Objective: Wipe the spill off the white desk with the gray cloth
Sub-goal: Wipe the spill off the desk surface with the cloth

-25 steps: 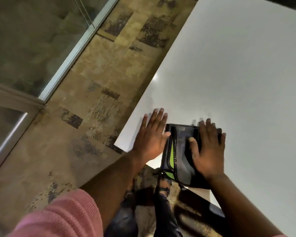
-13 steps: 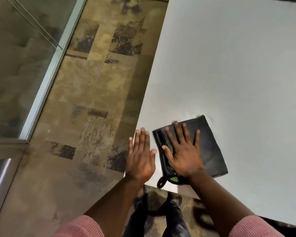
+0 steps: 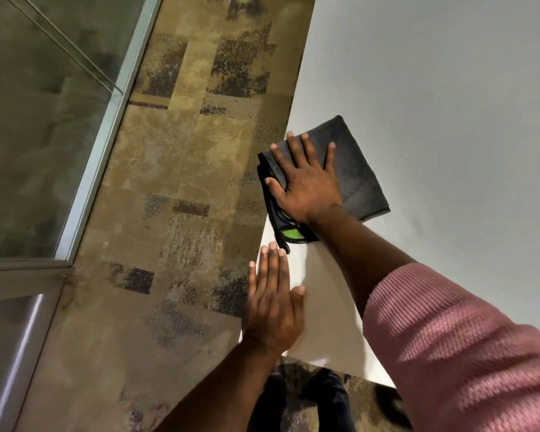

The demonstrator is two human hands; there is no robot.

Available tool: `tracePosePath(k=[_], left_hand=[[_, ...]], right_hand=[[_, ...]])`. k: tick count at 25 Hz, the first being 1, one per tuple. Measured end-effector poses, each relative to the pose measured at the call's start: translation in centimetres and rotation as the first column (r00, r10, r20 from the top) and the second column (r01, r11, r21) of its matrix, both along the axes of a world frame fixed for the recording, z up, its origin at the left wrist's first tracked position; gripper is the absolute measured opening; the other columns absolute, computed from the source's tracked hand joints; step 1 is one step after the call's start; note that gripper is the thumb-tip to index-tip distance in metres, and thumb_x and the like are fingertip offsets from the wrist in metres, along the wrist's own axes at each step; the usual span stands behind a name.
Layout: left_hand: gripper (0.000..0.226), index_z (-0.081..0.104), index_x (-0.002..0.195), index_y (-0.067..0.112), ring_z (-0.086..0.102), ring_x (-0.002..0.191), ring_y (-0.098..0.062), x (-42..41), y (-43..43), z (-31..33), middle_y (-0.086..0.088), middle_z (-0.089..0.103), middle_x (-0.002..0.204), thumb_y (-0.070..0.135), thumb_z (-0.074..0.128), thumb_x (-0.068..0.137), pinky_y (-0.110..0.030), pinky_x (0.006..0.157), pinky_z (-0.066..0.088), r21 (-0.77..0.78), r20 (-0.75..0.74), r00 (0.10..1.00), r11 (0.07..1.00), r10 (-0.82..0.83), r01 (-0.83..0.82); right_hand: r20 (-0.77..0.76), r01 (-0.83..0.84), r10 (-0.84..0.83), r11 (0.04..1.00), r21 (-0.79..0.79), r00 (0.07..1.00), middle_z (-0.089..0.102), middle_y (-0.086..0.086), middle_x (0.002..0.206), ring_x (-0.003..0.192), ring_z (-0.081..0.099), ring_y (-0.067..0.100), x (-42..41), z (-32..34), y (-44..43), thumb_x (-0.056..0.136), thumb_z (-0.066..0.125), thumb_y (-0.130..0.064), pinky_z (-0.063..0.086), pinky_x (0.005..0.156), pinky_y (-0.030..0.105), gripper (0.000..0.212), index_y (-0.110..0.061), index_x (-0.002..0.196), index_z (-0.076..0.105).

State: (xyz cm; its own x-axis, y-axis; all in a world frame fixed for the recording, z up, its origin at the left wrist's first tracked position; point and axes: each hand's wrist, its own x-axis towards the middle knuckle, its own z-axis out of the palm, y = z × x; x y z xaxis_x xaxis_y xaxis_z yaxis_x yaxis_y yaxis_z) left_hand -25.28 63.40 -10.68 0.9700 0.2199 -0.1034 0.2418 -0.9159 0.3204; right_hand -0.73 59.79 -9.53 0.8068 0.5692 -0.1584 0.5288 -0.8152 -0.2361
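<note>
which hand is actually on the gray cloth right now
The right hand, pressed flat on the gray cloth with fingers spread. The left hand lies flat at the white desk edge, clear of it.

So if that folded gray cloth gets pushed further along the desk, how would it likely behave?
The gray cloth looks soft and floppy: its layers bunch unevenly near the desk's left edge. It would probably slide easily, since the white desk looks smooth. The right hand lies flat on it, which likely keeps the folds together.
</note>
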Motion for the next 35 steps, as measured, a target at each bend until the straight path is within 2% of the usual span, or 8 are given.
tracePosePath(k=[6, 12, 15, 20, 24, 27, 31, 35], left_hand=[[0.070, 0.014, 0.164, 0.003, 0.003, 0.162, -0.026, -0.3, 1.2, 0.0, -0.013, 0.009, 0.174, 0.044, 0.022, 0.108, -0.051, 0.130, 0.011, 0.079, -0.077, 0.997, 0.997, 0.002, 0.004], [0.072, 0.010, 0.164, 0.001, 0.000, 0.162, -0.029, 0.3, -0.2, 0.2, -0.016, 0.005, 0.173, 0.047, 0.011, 0.108, -0.052, 0.130, 0.010, 0.124, -0.148, 0.989, 0.992, -0.009, 0.028], [0.072, 0.007, 0.164, 0.001, -0.003, 0.162, -0.028, 0.2, -0.4, 0.0, -0.016, 0.002, 0.173, 0.047, 0.013, 0.108, -0.050, 0.131, 0.006, 0.123, -0.158, 0.987, 0.992, -0.014, 0.033], [0.074, 0.008, 0.164, 0.001, -0.002, 0.162, -0.028, -0.7, 0.2, -0.2, -0.016, 0.004, 0.174, 0.049, 0.014, 0.109, -0.051, 0.131, 0.005, 0.073, -0.131, 0.991, 0.997, -0.016, 0.026], [0.074, 0.009, 0.164, 0.003, -0.001, 0.162, -0.027, -0.5, 0.9, -0.4, -0.015, 0.005, 0.174, 0.051, 0.008, 0.109, -0.047, 0.131, 0.000, 0.016, -0.076, 0.997, 1.000, -0.006, 0.007], [0.075, 0.010, 0.164, 0.001, 0.002, 0.162, -0.029, -0.9, 1.1, -0.5, -0.016, 0.006, 0.173, 0.051, 0.007, 0.108, -0.048, 0.131, 0.003, 0.031, -0.075, 0.997, 0.999, -0.003, 0.005], [0.074, 0.011, 0.163, -0.001, 0.004, 0.161, -0.031, -0.7, 0.5, -0.4, -0.019, 0.009, 0.172, 0.048, 0.013, 0.108, -0.051, 0.131, 0.009, 0.097, -0.099, 0.995, 0.995, -0.021, 0.030], [0.074, 0.016, 0.162, -0.004, 0.008, 0.161, -0.034, -0.4, -0.3, -0.1, -0.022, 0.013, 0.171, 0.047, 0.017, 0.108, -0.053, 0.130, 0.013, 0.104, -0.088, 0.995, 0.993, -0.041, 0.050]], right_hand=[[-0.009, 0.096, -0.096, 0.994, 0.045, 0.995, 0.001, 0.001, 0.178, 0.164, -0.005, 0.025, -5.0, -0.9, -4.9, 0.105, 0.020, -0.066, -0.012, 0.125, 0.064, 0.072, -0.034, 0.169, 0.010], [-0.020, 0.421, -0.422, 0.907, -0.028, 0.907, 0.002, -0.001, 0.178, 0.164, -0.003, 0.025, -4.9, -0.2, -16.8, 0.103, 0.023, -0.069, -0.005, 0.126, 0.066, 0.074, -0.037, 0.168, 0.009], [-0.011, 0.494, -0.496, 0.867, -0.059, 0.868, 0.000, 0.001, 0.178, 0.164, -0.004, 0.026, -10.4, -0.4, -20.5, 0.103, 0.023, -0.069, -0.002, 0.126, 0.069, 0.074, -0.037, 0.168, 0.005], [0.031, 0.427, -0.426, 0.901, -0.081, 0.904, 0.008, 0.009, 0.177, 0.163, 0.003, 0.033, -18.1, -0.7, -17.5, 0.104, 0.029, -0.064, 0.002, 0.124, 0.071, 0.075, -0.031, 0.169, 0.010], [0.041, 0.219, -0.218, 0.976, -0.005, 0.975, 0.001, 0.003, 0.178, 0.164, -0.002, 0.028, -21.2, -1.2, -12.8, 0.105, 0.033, -0.064, -0.003, 0.126, 0.068, 0.075, -0.032, 0.169, 0.011], [0.057, 0.171, -0.169, 0.985, -0.029, 0.984, 0.001, 0.000, 0.178, 0.164, -0.001, 0.026, -25.4, -1.9, -15.4, 0.105, 0.031, -0.067, 0.001, 0.126, 0.067, 0.074, -0.034, 0.169, 0.011], [0.046, 0.229, -0.226, 0.970, -0.085, 0.973, 0.002, -0.003, 0.178, 0.164, -0.002, 0.024, -25.4, -1.2, -22.3, 0.104, 0.029, -0.071, 0.004, 0.126, 0.067, 0.075, -0.037, 0.169, 0.010], [0.000, 0.324, -0.326, 0.939, -0.117, 0.945, -0.003, -0.003, 0.178, 0.164, -0.006, 0.023, -22.8, -0.3, -23.6, 0.103, 0.023, -0.072, -0.006, 0.126, 0.064, 0.076, -0.037, 0.169, 0.006]])
